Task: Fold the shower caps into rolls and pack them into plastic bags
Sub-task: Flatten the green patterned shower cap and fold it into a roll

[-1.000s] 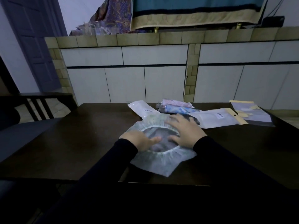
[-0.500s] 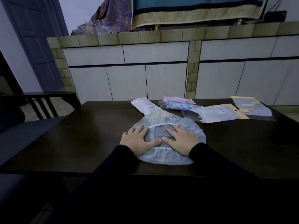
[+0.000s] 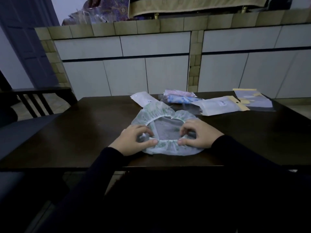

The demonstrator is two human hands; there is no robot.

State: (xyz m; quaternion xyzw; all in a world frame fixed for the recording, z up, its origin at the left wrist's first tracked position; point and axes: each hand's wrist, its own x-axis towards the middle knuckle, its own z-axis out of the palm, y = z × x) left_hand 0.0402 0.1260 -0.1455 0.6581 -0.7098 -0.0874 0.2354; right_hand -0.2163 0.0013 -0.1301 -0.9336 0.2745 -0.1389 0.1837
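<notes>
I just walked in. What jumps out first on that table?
A pale shower cap spread on the dark table, with the left hand and right hand pinching its elastic rim. Behind it lie plastic bags and a packed blue and pink roll.

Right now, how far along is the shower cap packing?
Done: a filled bag of rolled caps lies at the table's far side. In hand: left hand and right hand pinch the elastic rim of a shower cap, still spread flat, unrolled. Left: rolling, bagging; flat bags wait.
</notes>
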